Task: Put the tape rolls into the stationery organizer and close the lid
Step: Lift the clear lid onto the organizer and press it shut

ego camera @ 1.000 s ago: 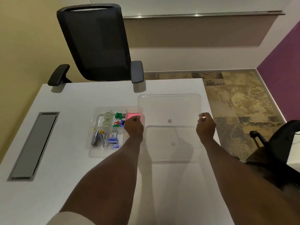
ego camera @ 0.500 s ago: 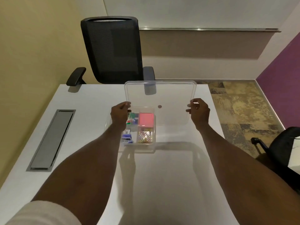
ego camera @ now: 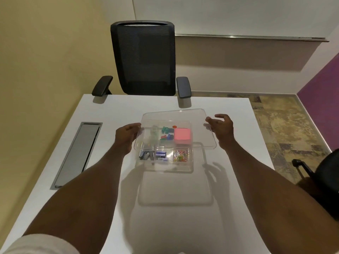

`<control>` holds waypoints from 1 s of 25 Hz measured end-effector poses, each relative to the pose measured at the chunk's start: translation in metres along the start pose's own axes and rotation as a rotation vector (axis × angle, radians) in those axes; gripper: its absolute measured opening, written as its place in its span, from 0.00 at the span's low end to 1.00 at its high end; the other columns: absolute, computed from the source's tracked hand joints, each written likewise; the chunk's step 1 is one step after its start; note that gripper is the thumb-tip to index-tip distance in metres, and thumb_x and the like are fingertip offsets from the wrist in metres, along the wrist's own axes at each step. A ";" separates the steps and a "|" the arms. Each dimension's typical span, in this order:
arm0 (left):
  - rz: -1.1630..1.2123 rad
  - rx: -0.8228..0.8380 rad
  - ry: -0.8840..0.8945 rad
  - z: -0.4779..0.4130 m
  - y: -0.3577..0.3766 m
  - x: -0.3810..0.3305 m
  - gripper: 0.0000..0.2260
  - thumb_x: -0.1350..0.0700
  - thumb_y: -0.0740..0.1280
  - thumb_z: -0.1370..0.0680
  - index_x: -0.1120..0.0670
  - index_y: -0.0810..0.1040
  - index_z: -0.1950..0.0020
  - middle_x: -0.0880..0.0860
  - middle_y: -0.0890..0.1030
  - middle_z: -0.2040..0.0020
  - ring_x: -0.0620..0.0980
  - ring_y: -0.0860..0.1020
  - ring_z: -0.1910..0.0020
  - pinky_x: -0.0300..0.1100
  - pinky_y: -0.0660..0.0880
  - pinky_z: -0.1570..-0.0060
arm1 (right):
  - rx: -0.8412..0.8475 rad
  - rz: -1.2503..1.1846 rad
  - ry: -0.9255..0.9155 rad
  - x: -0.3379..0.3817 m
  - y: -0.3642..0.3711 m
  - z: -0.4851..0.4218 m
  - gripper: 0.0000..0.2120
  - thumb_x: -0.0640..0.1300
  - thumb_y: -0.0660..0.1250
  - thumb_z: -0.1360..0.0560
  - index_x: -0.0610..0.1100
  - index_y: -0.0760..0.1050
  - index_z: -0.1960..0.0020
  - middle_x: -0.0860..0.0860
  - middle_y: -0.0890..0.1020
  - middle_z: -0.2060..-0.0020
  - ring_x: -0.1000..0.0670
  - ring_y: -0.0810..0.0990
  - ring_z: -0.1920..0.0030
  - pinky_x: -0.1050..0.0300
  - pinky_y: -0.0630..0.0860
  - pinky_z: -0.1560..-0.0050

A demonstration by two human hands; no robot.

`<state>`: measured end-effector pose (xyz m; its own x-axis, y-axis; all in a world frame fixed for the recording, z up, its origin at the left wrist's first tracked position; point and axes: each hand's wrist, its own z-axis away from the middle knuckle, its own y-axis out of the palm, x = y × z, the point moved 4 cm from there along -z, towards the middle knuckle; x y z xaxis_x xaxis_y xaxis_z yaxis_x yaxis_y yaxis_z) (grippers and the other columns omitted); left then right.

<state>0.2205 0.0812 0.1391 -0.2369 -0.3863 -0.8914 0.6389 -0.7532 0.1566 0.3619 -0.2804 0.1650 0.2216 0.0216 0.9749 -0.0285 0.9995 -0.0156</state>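
Note:
The clear stationery organizer (ego camera: 183, 168) sits on the white desk, with compartments holding a pink note pad (ego camera: 182, 136), coloured clips, paper clips and a stapler. Clear tape rolls (ego camera: 153, 133) lie in its far-left compartment, seen through the lid. The clear lid (ego camera: 198, 125) hovers nearly flat just above the organizer, shifted to the far right of it. My left hand (ego camera: 127, 133) grips the lid's left edge. My right hand (ego camera: 221, 128) is at the lid's right edge with fingers spread; its grip is unclear.
A black mesh office chair (ego camera: 145, 57) stands at the desk's far edge. A grey cable hatch (ego camera: 77, 154) is set into the desk on the left. Another dark chair (ego camera: 322, 180) stands off the desk's right edge.
The lid went from lying on the desk to the right, to being held up tilted, to nearly flat low over the organizer. My right fingers have spread.

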 end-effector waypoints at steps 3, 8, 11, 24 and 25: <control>-0.008 -0.033 -0.006 -0.006 -0.018 0.006 0.12 0.70 0.73 0.22 0.66 0.81 0.39 0.62 0.85 0.53 0.61 0.86 0.48 0.48 0.82 0.39 | -0.005 0.096 -0.041 -0.008 0.017 0.009 0.24 0.38 0.77 0.27 0.36 0.71 0.36 0.36 0.84 0.46 0.37 0.87 0.51 0.45 0.84 0.44; -0.021 -0.077 -0.047 -0.016 -0.034 0.022 0.04 0.70 0.73 0.23 0.67 0.84 0.48 0.64 0.84 0.53 0.61 0.82 0.46 0.52 0.79 0.35 | -0.116 0.345 0.032 -0.033 0.041 0.021 0.21 0.34 0.77 0.29 0.33 0.77 0.39 0.38 0.81 0.46 0.41 0.83 0.54 0.53 0.79 0.52; -0.125 -0.090 -0.041 -0.023 -0.043 0.032 0.07 0.70 0.74 0.23 0.67 0.85 0.46 0.65 0.83 0.50 0.59 0.81 0.50 0.49 0.83 0.41 | -0.171 0.439 0.096 -0.054 0.050 0.024 0.13 0.33 0.77 0.29 0.31 0.82 0.47 0.36 0.85 0.51 0.39 0.86 0.52 0.54 0.79 0.52; -0.538 -0.254 -0.015 -0.068 -0.039 0.072 0.13 0.64 0.76 0.23 0.66 0.86 0.39 0.64 0.87 0.40 0.60 0.84 0.35 0.52 0.77 0.28 | -0.315 0.643 0.237 -0.100 0.078 -0.003 0.07 0.35 0.73 0.25 0.35 0.84 0.47 0.38 0.87 0.50 0.39 0.85 0.46 0.57 0.75 0.47; -0.555 -0.259 -0.008 -0.073 -0.037 0.075 0.13 0.64 0.76 0.23 0.66 0.86 0.39 0.65 0.87 0.40 0.60 0.84 0.35 0.51 0.77 0.28 | -0.321 0.650 0.242 -0.103 0.080 -0.007 0.06 0.34 0.73 0.24 0.35 0.84 0.48 0.38 0.87 0.51 0.38 0.85 0.47 0.57 0.75 0.48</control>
<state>0.2327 0.1191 0.0357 -0.5901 0.0217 -0.8071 0.5756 -0.6897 -0.4394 0.3441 -0.2027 0.0619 0.4659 0.5757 0.6720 0.0504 0.7409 -0.6697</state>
